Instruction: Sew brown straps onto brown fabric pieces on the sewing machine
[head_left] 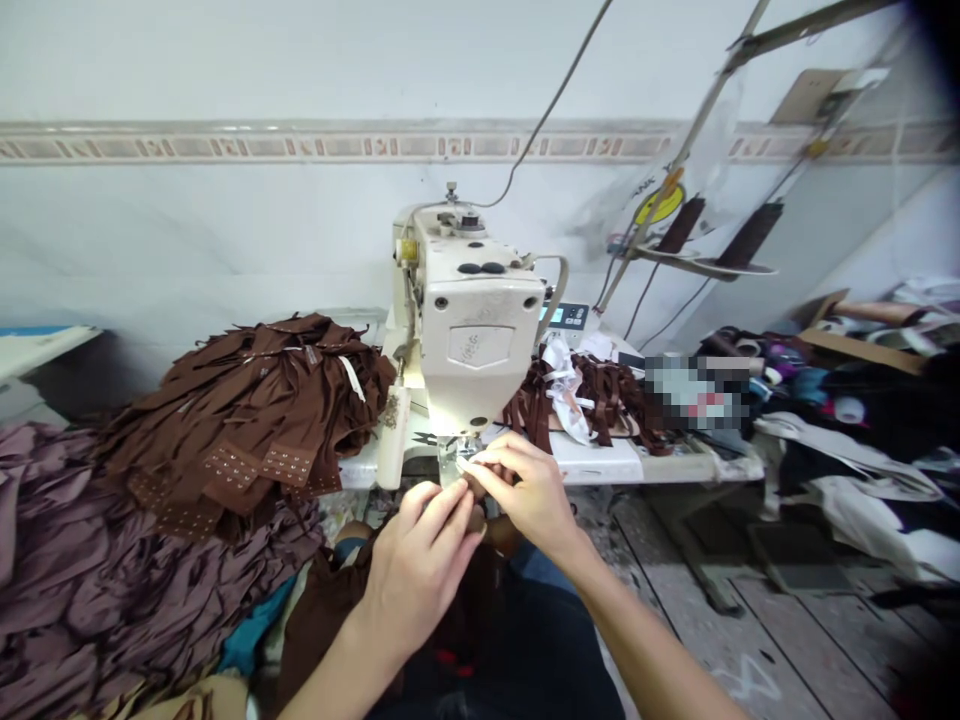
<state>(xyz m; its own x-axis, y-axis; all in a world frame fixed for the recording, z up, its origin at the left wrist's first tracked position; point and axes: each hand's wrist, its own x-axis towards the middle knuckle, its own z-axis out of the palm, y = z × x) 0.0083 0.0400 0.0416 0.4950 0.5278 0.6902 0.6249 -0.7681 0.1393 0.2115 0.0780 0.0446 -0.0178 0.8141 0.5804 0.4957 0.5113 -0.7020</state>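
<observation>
A cream sewing machine [480, 330] stands on a white table, its head facing me. Just below its needle area my right hand [525, 490] pinches a small brown fabric piece [474, 486] with a white edge. My left hand [424, 560] is closed on the same piece from below, fingers curled toward the right hand. Both hands touch at the fabric, right in front of the presser foot, which is partly hidden by them.
A heap of brown fabric pieces [255, 410] with hook strips lies left of the machine, over a larger mauve pile [82, 590]. Brown straps and white scraps [585, 400] sit to its right. Thread cones [750, 235] stand behind; clutter [847, 420] fills the right side.
</observation>
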